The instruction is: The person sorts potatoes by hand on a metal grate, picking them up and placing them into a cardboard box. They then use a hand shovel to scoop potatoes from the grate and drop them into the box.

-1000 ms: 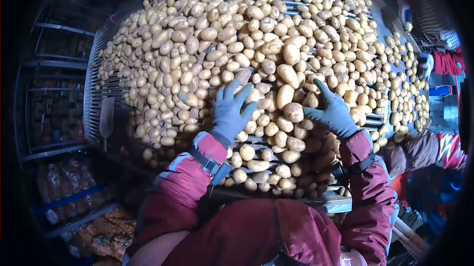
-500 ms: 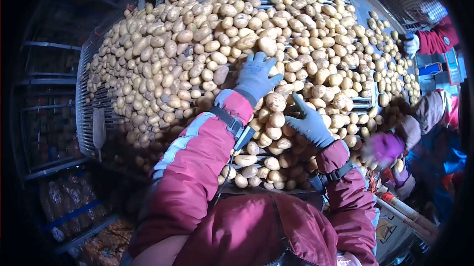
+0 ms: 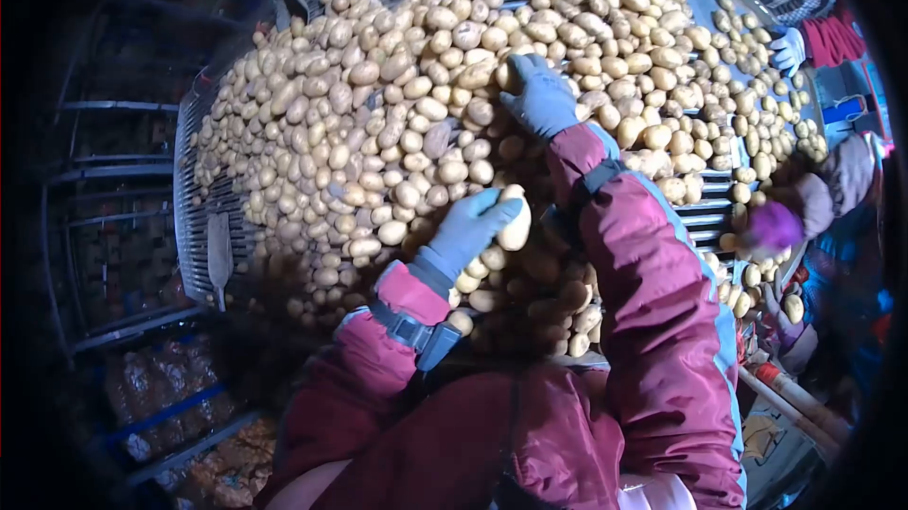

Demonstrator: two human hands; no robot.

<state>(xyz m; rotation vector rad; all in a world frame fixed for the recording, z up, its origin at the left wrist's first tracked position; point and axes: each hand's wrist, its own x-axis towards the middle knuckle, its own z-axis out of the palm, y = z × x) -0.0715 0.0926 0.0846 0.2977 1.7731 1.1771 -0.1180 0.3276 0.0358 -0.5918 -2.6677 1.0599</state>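
Note:
In the head view, my left hand [image 3: 468, 229], in a grey-blue glove, holds a pale oblong potato [image 3: 514, 222] between thumb and fingers above the near part of the heap. Farther up and to the right, my gloved right hand [image 3: 544, 101] reaches into the potatoes with thumb and fingers curled round a potato, mostly hidden by the glove. Many loose potatoes [image 3: 331, 122] of mixed sizes surround both hands. They lie on a slatted metal rack [image 3: 196, 236], whose bars show at the left and between potatoes.
At the right, a co-worker's white-gloved hand [image 3: 788, 51] rests near the rack's edge. Another person's purple-gloved hand [image 3: 774, 226] is blurred below it. A flat paddle-like piece [image 3: 219, 250] sits at the left side. Pipes [image 3: 794, 401] run at lower right.
My left hand has drawn back toward me and now holds a potato. My right hand has moved up and left into the heap. The co-worker's white-gloved hand has spread its fingers.

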